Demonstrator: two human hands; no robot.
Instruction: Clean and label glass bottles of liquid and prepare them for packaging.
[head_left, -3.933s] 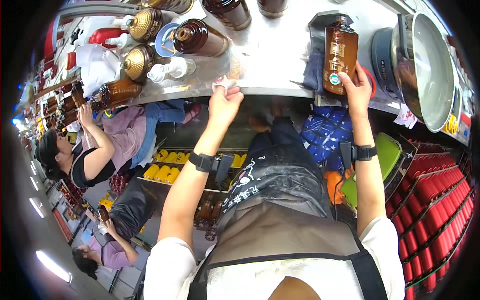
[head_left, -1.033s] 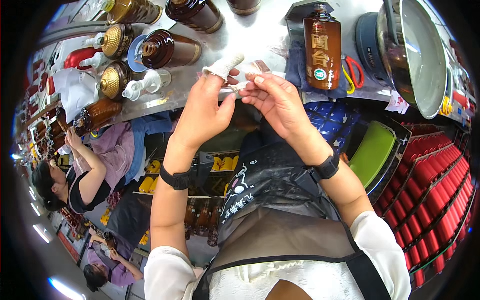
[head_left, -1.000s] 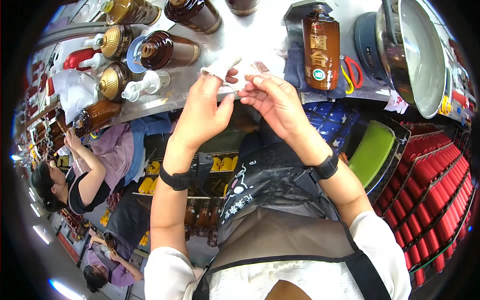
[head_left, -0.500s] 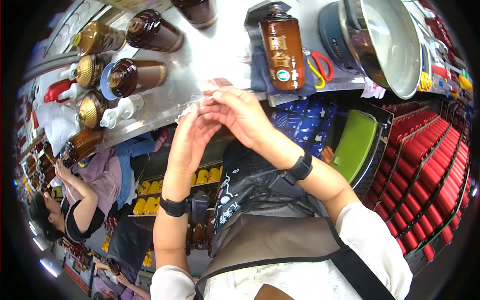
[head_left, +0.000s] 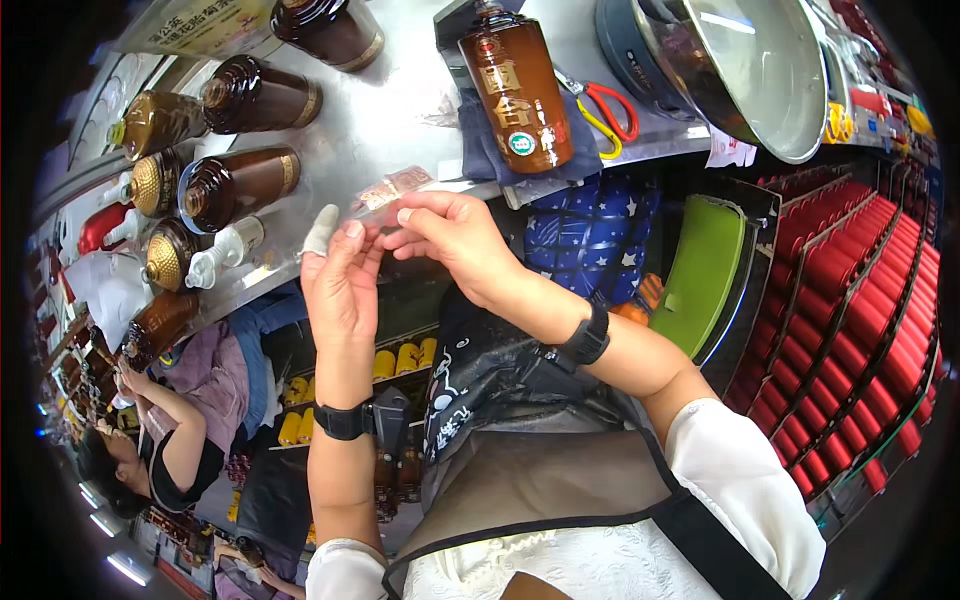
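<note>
Over the table's front edge, my left hand (head_left: 343, 290) and my right hand (head_left: 460, 240) meet fingertip to fingertip. A small clear plastic film (head_left: 395, 187) with reddish print lies at both sets of fingertips, apparently pinched between thumbs and fingers; its lower edge is hidden. A whitish finger cover (head_left: 320, 232) sits on the raised left index finger. To the right of my hands, a brown glass bottle (head_left: 518, 95) with gold characters and a round green-white sticker lies on a dark cloth (head_left: 480, 145).
Scissors (head_left: 610, 115) with red and yellow handles lie beside the bottle, near a large pan (head_left: 765, 75). More brown bottles (head_left: 245, 185), gold caps (head_left: 165, 255) and a clear pump piece (head_left: 225, 250) stand left. Red cylinders (head_left: 850, 330) fill racks at right. A co-worker (head_left: 185, 410) works at left.
My hands have turned slightly and drawn a little apart, with the covered left index finger now raised. The whole view has shifted, so the table's things appear farther left.
</note>
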